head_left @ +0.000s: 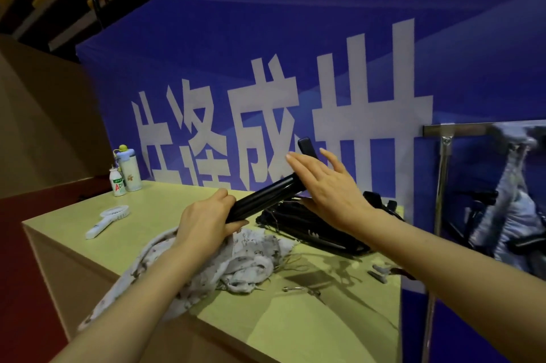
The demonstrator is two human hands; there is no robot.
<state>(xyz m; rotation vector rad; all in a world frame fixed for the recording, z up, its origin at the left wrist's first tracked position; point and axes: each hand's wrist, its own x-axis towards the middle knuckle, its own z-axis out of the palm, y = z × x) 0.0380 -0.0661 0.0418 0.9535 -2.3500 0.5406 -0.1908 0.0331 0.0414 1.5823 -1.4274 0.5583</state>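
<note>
A long black folded bar (263, 198) slants up to the right above the pale wooden table (165, 209). My left hand (206, 219) grips its lower end, fingers curled round it. At the bar's upper end my right hand (328, 185) lies with straight, spread fingers against it. A short black piece (306, 146) sticks up behind those fingers. Whether it belongs to the bar is hidden by the hand.
A white patterned cloth (242, 262) lies crumpled under my left forearm. A black heap with cords (313, 232) sits behind it. A white hand fan (106, 221) and two bottles (128, 170) stand far left. Small clips (378, 272) lie near a metal stand (443, 173) at the right.
</note>
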